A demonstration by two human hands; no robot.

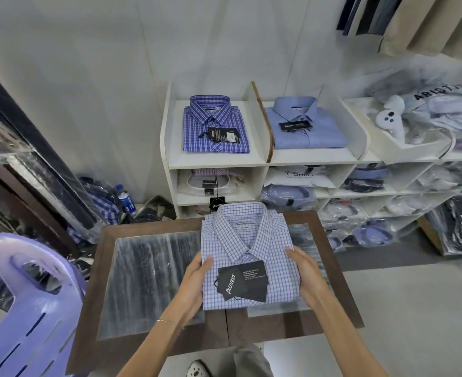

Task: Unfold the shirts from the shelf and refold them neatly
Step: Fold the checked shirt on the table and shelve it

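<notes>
Folded light checked shirt (247, 254) lies on the dark-framed table (132, 268), collar away from the person. Left hand (195, 281) grips its left edge, right hand (307, 273) grips its right edge. Black hang tags (243, 281) rest between both hands.

My one camera sits on my head, looking forward and down: close over the table (153, 227) in front of me, with the white shelf (167, 137) farther back against the wall.

Matt checked cloth shirt (248, 254) on glossy glass-topped wooden table (330, 240).
</notes>
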